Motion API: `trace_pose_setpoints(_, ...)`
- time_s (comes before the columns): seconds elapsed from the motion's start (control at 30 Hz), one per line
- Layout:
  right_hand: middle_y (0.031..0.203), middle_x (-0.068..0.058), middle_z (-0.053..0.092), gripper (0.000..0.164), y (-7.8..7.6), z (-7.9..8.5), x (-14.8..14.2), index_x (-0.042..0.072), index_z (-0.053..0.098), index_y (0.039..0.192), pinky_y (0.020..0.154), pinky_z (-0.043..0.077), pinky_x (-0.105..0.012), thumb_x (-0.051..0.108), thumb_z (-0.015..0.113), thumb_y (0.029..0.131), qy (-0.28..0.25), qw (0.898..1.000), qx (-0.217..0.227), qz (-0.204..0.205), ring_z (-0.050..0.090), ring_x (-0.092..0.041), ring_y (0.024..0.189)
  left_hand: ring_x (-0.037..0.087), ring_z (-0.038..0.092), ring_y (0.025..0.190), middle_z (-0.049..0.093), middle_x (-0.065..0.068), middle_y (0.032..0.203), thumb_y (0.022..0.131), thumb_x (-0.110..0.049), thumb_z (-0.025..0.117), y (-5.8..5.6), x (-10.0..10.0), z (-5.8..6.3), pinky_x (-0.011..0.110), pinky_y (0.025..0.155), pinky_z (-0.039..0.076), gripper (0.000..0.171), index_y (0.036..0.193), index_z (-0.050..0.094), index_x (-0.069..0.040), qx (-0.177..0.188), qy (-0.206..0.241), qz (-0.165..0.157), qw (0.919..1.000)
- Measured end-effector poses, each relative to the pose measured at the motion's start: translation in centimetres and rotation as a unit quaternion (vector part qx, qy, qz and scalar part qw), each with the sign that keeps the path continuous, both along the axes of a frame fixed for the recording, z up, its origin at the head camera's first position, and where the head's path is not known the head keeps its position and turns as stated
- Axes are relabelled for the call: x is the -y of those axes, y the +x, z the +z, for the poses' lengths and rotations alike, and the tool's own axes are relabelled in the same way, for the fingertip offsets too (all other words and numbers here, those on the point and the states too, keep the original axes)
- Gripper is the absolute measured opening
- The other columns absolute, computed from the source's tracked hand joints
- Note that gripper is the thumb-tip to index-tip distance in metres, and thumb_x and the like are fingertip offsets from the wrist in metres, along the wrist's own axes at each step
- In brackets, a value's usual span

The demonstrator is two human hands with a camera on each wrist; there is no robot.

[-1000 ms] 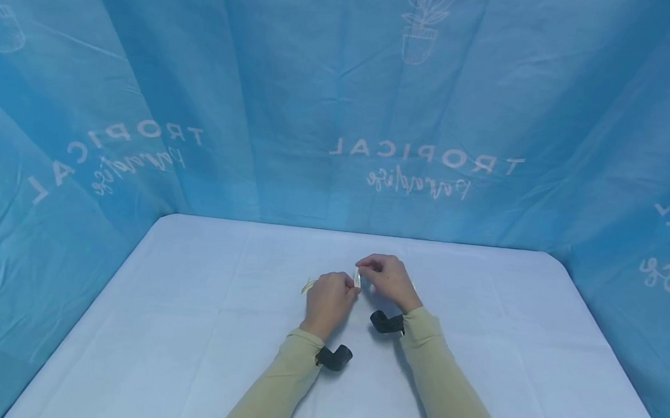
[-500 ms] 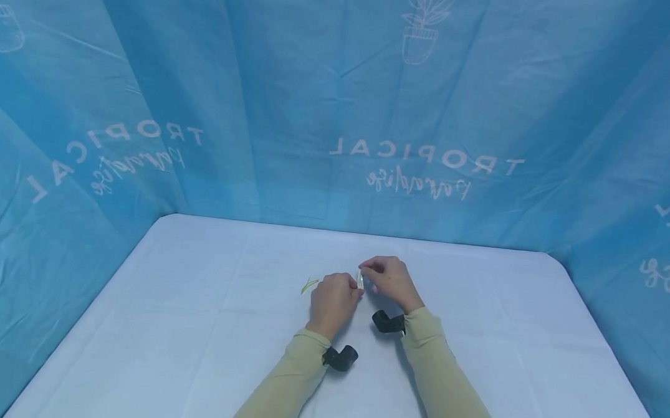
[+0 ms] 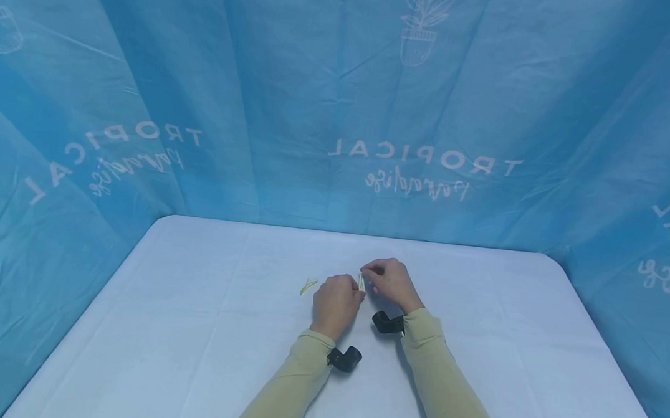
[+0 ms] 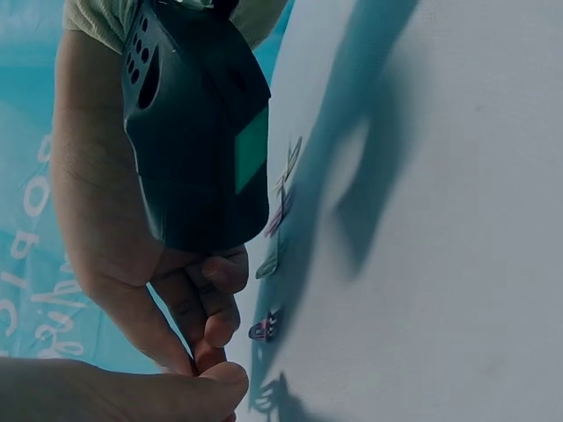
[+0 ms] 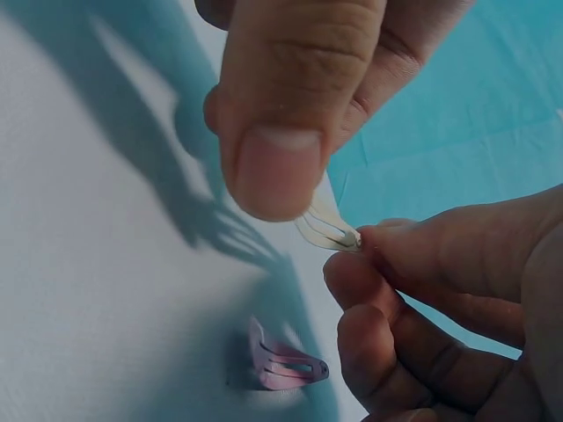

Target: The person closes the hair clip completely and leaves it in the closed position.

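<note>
A small cream snap hair clip [image 5: 327, 230] is held between the two hands above the white table. My left hand [image 3: 335, 304] pinches one end of it between thumb and finger, as the right wrist view shows. At the other end my right hand [image 3: 390, 283] grips it, its thumb [image 5: 280, 167] covering that part of the clip. On the table below lies a pink snap hair clip [image 5: 286, 365], apart from both hands. A yellow hair clip [image 3: 308, 286] lies to the left of the left hand in the head view.
Several more small clips, among them a pale green one [image 4: 268, 262] and a dark pink one [image 4: 264, 327], lie in a row in the left wrist view. Black wrist cameras [image 3: 388, 322] sit on both sleeves. A blue curtain [image 3: 294, 107] borders the white table [image 3: 167, 326].
My left hand has shifted slightly right along with the clip, leaving more of the yellow clip showing. The right hand has moved very little, and both hands keep their hold.
</note>
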State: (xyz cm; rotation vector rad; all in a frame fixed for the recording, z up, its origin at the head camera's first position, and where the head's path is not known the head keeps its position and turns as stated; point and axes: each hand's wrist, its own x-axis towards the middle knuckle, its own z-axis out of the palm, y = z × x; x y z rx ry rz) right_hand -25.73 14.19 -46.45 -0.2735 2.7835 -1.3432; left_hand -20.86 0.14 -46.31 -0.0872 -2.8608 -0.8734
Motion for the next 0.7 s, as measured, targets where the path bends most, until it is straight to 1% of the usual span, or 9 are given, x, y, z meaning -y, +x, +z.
trace_pose_setpoints(0.2, 0.095, -0.01, 0.074, 0.018, 0.01, -0.08, 0.1, 0.002, 0.076, 0.104, 0.063, 0.051, -0.029, 0.014, 0.065, 0.097, 0.014, 1.0, -0.001, -0.004, 0.066, -0.014, 0.065, 0.016, 0.064, 0.065, 0.069, 0.0, 0.077, 0.085, -0.022, 0.082, -0.01, -0.21, -0.13, 0.035, 0.058, 0.05, 0.014, 0.085, 0.075, -0.01, 0.005, -0.011, 0.004, 0.9999)
trace_pose_setpoints(0.4, 0.09, -0.008, 0.074, 0.018, 0.08, -0.22, 0.21, 0.002, 0.076, 0.103, 0.063, 0.05, -0.03, 0.014, 0.065, 0.096, 0.035, 0.999, -0.005, -0.008, 0.063, -0.013, 0.064, 0.018, 0.067, 0.069, 0.071, 0.001, 0.08, 0.085, -0.022, 0.082, -0.05, -0.36, -0.29, 0.036, 0.06, 0.052, 0.014, 0.087, 0.075, -0.01, 0.011, -0.012, 0.003, 0.9999)
trace_pose_setpoints(0.53, 0.087, -0.006, 0.073, 0.018, 0.13, -0.22, 0.28, 0.002, 0.076, 0.102, 0.063, 0.05, -0.03, 0.015, 0.066, 0.096, 0.042, 0.999, 0.0, -0.012, 0.062, -0.013, 0.064, 0.017, 0.067, 0.069, 0.071, 0.001, 0.08, 0.086, -0.022, 0.081, -0.11, -0.43, -0.44, 0.036, 0.06, 0.052, 0.013, 0.087, 0.075, -0.011, 0.012, -0.011, 0.004, 0.9999)
trace_pose_setpoints(0.7, 0.086, -0.004, 0.072, 0.019, 0.22, -0.16, 0.23, 0.003, 0.077, 0.103, 0.067, 0.049, -0.033, 0.016, 0.065, 0.097, 0.059, 0.998, 0.004, -0.017, 0.06, -0.016, 0.071, 0.015, 0.064, 0.066, 0.07, 0.0, 0.079, 0.086, -0.022, 0.081, -0.25, -0.48, -0.64, 0.035, 0.06, 0.051, 0.013, 0.086, 0.075, -0.011, 0.019, -0.013, 0.002, 0.9997)
